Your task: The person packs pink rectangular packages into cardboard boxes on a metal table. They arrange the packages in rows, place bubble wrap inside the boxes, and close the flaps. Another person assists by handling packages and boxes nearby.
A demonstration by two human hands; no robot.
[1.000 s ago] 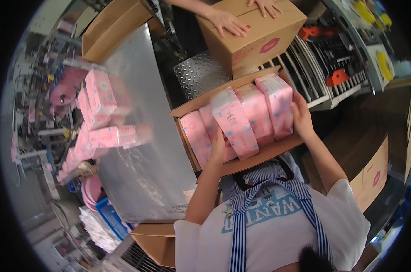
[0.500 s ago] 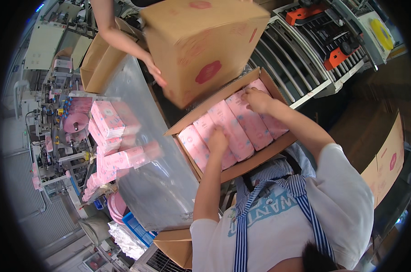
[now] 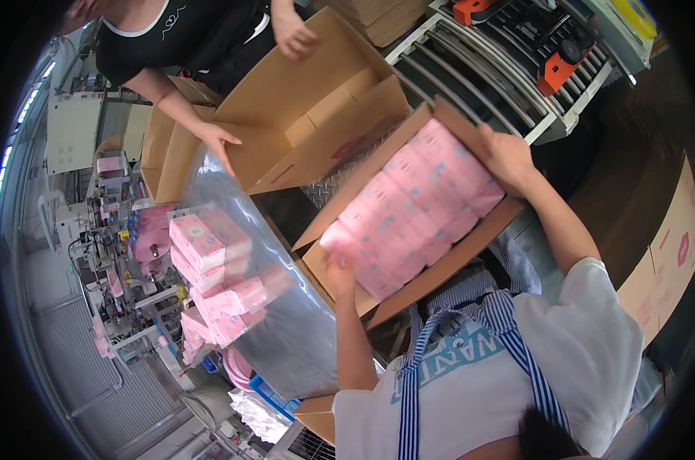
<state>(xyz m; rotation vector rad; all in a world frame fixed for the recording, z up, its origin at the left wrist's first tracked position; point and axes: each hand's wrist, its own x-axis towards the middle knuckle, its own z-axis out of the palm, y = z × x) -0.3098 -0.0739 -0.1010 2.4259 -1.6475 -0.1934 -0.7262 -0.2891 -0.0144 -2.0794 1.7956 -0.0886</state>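
A cardboard box [image 3: 416,300] in front of me has its flaps up and is packed with pink tissue packs [image 3: 413,211] in a tight row. My right hand [image 3: 507,159] grips the upper right edge of this box, thumb along the rim. At the opposite end, my left hand [image 3: 340,272] is down by the left flap, against the end of the packs. Its fingers are blurred and partly hidden there. Across from me, a co-worker's hands [image 3: 219,142] are at a second cardboard box [image 3: 317,115], tilted with its open, bare inside showing.
A metal table [image 3: 298,337] at my left bears a stack of pink tissue packs [image 3: 202,245]. Beyond it stands packing machinery [image 3: 125,230]. A roller conveyor [image 3: 470,84] with an orange and black device [image 3: 558,65] lies far right. Another carton [image 3: 666,253] stands at my right.
My right hand went from the packs to the box's right edge; my left hand moved to the left end. The co-worker's box swung round, so its open inside now shows.
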